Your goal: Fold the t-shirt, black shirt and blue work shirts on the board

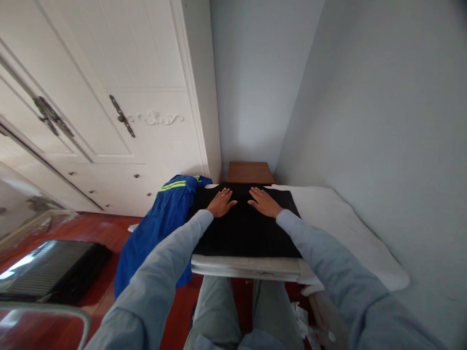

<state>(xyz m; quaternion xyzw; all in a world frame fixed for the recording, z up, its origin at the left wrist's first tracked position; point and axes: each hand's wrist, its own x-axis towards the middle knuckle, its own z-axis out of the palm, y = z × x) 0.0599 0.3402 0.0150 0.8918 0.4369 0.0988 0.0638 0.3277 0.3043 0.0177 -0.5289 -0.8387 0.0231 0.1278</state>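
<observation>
1. Suitcase (47, 270): lying on red floor (100, 226).
2. Blue garment (155, 238): yellow-striped, hanging down beside board (244, 266).
3. Left hand (221, 202): ringed, palm down, fingers extended, grasping nothing.
4. Black cloth (246, 236): spread on board, under both hands.
5. Right hand (265, 202): flat, fingers extended, grasping nothing.
6. White cloth (335, 214): near grey wall (383, 121).

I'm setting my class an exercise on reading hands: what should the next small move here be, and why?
Probably slide the left hand and right hand slightly apart to smooth the black cloth: both appear to lie palm down on its far half, holding nothing, and the cloth spreads out beyond each of them.
</observation>
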